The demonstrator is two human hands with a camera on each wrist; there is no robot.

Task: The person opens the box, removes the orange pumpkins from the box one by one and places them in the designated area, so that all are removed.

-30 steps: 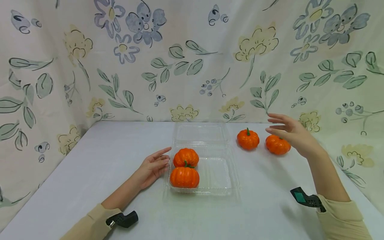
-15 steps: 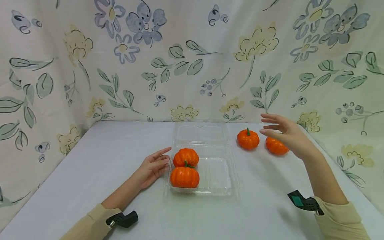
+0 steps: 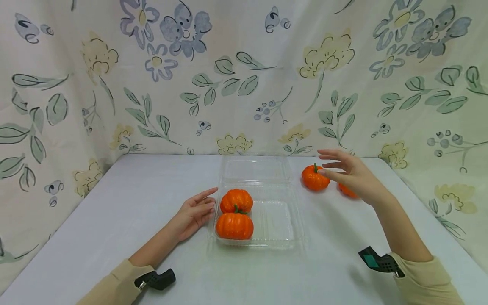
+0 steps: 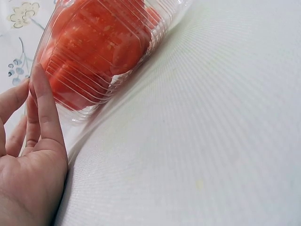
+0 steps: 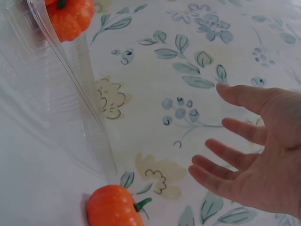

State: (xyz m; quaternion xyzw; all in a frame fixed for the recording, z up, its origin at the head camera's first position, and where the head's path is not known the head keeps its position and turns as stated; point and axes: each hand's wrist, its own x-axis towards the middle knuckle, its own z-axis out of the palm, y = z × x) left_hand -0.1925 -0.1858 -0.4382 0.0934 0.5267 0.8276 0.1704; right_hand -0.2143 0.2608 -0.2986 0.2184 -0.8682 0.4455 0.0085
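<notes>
Two small orange pumpkins, a rear one (image 3: 236, 200) and a front one (image 3: 234, 226), sit in the left half of a clear plastic clamshell box (image 3: 274, 220). My left hand (image 3: 194, 215) rests at the box's left wall, its fingers fairly straight; the left wrist view shows its fingertips (image 4: 40, 77) at the plastic. In the air over the table's right side is my right hand (image 3: 352, 173), fingers spread, holding nothing. Its thumb overlaps a third pumpkin (image 3: 313, 178) in the head view. Another pumpkin (image 3: 346, 191) lies mostly hidden behind that hand.
The box's clear lid (image 3: 255, 169) lies folded back toward the rear edge of the white table (image 3: 160, 178). A floral curtain (image 3: 244, 118) hangs directly behind and at both sides. Each wrist wears a black camera mount, such as the right one (image 3: 381, 260).
My right hand has moved left and slightly down, from above the far-right pumpkin toward the one nearer the box. My left hand and the box have stayed put.
</notes>
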